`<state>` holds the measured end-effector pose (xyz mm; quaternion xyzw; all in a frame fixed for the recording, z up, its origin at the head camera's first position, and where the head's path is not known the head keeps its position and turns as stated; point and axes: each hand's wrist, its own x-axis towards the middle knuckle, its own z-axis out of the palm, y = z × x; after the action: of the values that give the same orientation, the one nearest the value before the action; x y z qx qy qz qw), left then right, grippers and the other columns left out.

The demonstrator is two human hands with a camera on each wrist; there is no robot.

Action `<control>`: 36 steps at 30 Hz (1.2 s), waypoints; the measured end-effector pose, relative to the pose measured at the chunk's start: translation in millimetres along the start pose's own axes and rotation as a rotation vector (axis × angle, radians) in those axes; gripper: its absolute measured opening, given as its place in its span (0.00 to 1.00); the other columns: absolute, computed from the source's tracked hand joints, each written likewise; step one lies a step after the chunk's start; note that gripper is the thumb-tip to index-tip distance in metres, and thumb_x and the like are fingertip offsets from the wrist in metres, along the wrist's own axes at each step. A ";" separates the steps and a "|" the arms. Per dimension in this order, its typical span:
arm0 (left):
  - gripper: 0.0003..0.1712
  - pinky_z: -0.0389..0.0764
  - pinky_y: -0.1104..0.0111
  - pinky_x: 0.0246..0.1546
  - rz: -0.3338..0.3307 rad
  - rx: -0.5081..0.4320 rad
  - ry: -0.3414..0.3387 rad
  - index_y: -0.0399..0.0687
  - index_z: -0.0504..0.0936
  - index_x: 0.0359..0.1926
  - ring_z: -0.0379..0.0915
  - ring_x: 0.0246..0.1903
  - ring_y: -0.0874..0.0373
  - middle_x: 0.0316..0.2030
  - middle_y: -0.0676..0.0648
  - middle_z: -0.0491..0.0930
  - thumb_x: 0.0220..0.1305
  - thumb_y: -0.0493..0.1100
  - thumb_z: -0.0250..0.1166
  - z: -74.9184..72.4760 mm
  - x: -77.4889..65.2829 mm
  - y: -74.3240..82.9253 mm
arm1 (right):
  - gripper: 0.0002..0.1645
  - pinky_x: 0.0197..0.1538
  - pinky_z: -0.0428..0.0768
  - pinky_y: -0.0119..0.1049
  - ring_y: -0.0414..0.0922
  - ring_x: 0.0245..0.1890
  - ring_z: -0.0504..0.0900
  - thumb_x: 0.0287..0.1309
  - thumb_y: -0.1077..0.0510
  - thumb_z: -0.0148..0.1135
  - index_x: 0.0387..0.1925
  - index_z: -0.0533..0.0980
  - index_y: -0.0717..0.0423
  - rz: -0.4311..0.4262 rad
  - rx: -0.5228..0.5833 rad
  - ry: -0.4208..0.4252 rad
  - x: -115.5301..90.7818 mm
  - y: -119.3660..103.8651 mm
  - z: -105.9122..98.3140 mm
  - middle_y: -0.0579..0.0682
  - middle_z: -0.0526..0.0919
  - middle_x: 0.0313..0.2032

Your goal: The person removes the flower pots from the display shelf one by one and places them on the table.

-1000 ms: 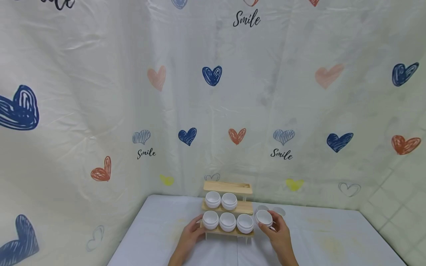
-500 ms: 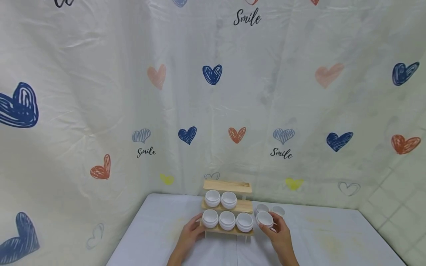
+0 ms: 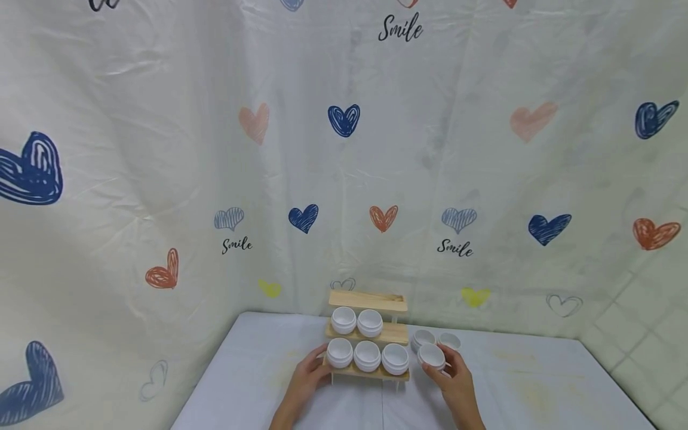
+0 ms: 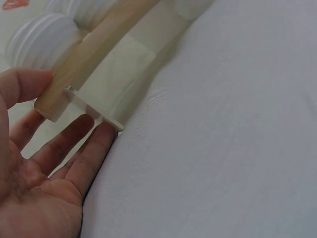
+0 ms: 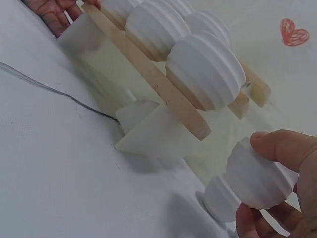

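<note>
A three-tier wooden display stand (image 3: 368,301) rests on the table. Three small white bowls, one of them a front bowl (image 3: 367,356), line its lowest shelf, and two, including a left bowl (image 3: 343,321), sit on the middle shelf. My left hand (image 3: 306,379) grips the left end of the lowest shelf (image 4: 99,47), thumb on top and fingers below beside the clear leg (image 4: 94,109). To the right of the stand, my right hand (image 3: 457,382) holds a white ribbed bowl (image 5: 260,173) between thumb and fingers, above the table and apart from the stand.
Behind the held bowl, two more white bowls stand on the table: one bowl (image 3: 423,339) close to the stand, another bowl (image 3: 450,341) farther right. A white cloth covers the table (image 3: 516,382). A heart-printed curtain (image 3: 398,161) hangs behind.
My right hand has shifted slightly to the right and toward me with the bowl, away from the stand. My left hand stays at the shelf end.
</note>
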<state>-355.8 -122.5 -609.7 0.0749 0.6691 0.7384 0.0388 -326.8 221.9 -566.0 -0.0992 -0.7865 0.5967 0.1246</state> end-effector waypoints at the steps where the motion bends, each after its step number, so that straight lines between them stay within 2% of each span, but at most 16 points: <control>1: 0.37 0.86 0.59 0.53 0.000 -0.002 -0.001 0.45 0.69 0.73 0.84 0.52 0.52 0.57 0.37 0.83 0.67 0.46 0.68 0.2 0.0 -0.2 | 0.45 0.46 0.74 0.21 0.37 0.49 0.76 0.54 0.53 0.78 0.70 0.67 0.56 0.009 -0.006 0.001 0.0 0.2 -0.3 0.62 0.75 0.65; 10: 0.36 0.86 0.61 0.53 -0.002 0.000 -0.002 0.45 0.69 0.73 0.84 0.51 0.53 0.56 0.37 0.84 0.67 0.46 0.68 2.0 0.5 -3.8 | 0.45 0.44 0.76 0.28 0.53 0.59 0.73 0.56 0.53 0.77 0.70 0.66 0.56 0.073 -0.038 -0.003 1.2 6.6 -1.9 0.64 0.73 0.66; 14: 0.37 0.86 0.61 0.53 -0.006 0.004 -0.001 0.46 0.70 0.73 0.84 0.52 0.53 0.56 0.38 0.84 0.66 0.47 0.69 1.6 2.1 -5.2 | 0.44 0.42 0.77 0.28 0.51 0.56 0.74 0.56 0.54 0.77 0.70 0.67 0.56 0.076 -0.037 0.001 0.8 7.8 -2.5 0.64 0.74 0.65; 21: 0.37 0.85 0.60 0.54 -0.007 -0.003 0.002 0.45 0.69 0.74 0.83 0.52 0.53 0.56 0.38 0.84 0.67 0.46 0.69 1.8 -0.2 -2.1 | 0.43 0.39 0.78 0.26 0.38 0.44 0.77 0.54 0.56 0.78 0.69 0.68 0.57 0.067 -0.037 -0.002 3.3 15.3 -2.3 0.63 0.77 0.61; 31: 0.36 0.86 0.61 0.53 -0.007 0.007 0.003 0.44 0.69 0.74 0.83 0.51 0.54 0.55 0.38 0.84 0.68 0.45 0.68 1.2 0.3 -0.3 | 0.44 0.38 0.79 0.25 0.39 0.42 0.80 0.54 0.57 0.77 0.70 0.67 0.58 0.062 -0.052 -0.025 9.4 24.0 0.1 0.67 0.77 0.60; 36: 0.36 0.85 0.60 0.54 0.003 0.007 -0.002 0.43 0.68 0.74 0.83 0.52 0.53 0.56 0.37 0.83 0.68 0.44 0.67 1.5 -0.9 1.5 | 0.45 0.39 0.78 0.25 0.43 0.46 0.80 0.53 0.56 0.78 0.69 0.68 0.60 0.049 -0.081 -0.021 8.2 21.3 1.1 0.69 0.77 0.60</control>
<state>-354.6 -121.4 -608.1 0.0768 0.6714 0.7362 0.0378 -334.8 229.1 -586.2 -0.1172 -0.8087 0.5681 0.0976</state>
